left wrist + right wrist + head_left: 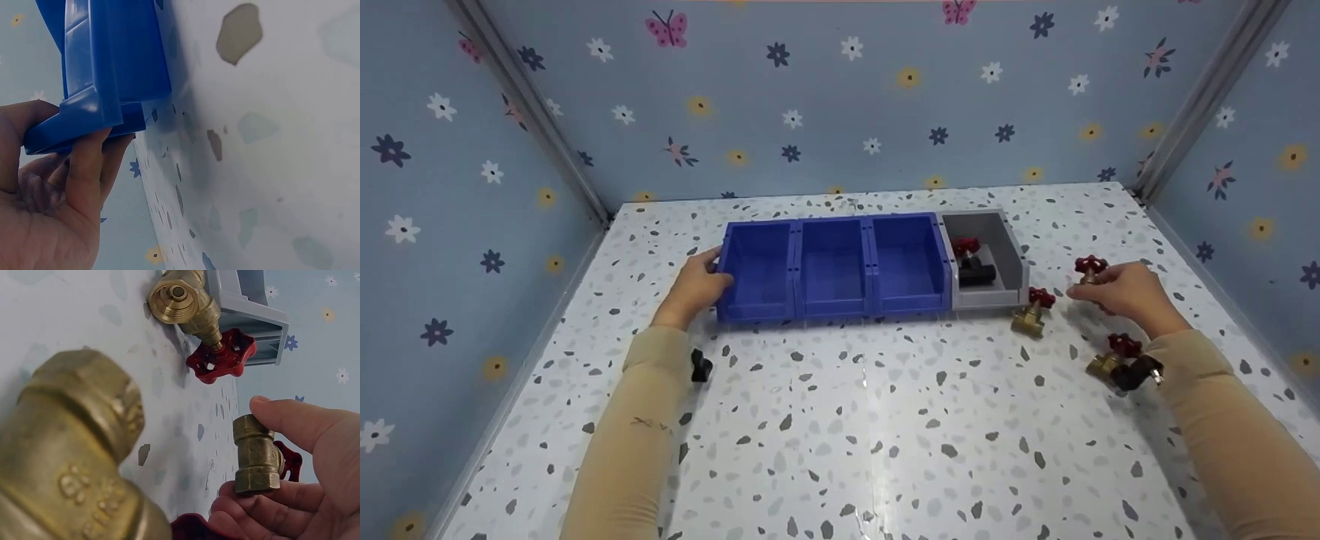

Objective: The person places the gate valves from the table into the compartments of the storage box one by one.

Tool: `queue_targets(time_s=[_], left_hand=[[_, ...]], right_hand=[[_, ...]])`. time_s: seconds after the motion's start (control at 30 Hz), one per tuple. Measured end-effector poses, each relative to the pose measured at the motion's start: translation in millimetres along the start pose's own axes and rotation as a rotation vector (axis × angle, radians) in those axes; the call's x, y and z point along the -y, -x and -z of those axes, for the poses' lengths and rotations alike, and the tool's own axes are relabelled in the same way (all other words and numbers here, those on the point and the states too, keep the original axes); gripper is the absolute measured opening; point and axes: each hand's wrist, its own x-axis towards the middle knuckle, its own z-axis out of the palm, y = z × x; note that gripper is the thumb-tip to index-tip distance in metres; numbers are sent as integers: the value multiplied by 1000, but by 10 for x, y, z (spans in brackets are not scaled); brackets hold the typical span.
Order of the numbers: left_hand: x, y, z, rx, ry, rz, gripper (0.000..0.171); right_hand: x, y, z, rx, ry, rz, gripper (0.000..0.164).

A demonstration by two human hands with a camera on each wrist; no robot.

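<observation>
My left hand (694, 289) grips the outer side of the leftmost blue bin (757, 306); in the left wrist view its thumb and fingers lie on either side of the bin's edge (84, 121). At the right, my right hand (1132, 292) pinches a brass valve (256, 455) with a red handwheel, held between thumb and fingers beside the grey bin (990, 297). A second brass valve (1027, 322) lies at that bin's front right corner. Another brass valve (1102, 365) rests near my right sleeve, against a black fitting (1131, 375) with a metal tip.
Three blue bins and the grey one stand joined in a row on the speckled table (870, 420). Inside the grey bin are a red handwheel (964, 245) and black parts (979, 275). A small black piece (700, 366) lies beside my left sleeve. Flowered walls (840, 97) enclose the table.
</observation>
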Motion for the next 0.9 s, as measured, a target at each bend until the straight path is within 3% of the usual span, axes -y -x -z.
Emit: queue_targets(time_s=[0.23,0.43,0.9], left_hand=[[-2,0,0,-3,-21,6,75],[2,-11,12,-1,-34,18,76],[10,2,9,3,-8,28,77]], right_hand=[[36,2,34,-15,-62,-18,87],[84,10,50,-36,-74,-14,79],[309,-6,78,-69,-107,-22,85]])
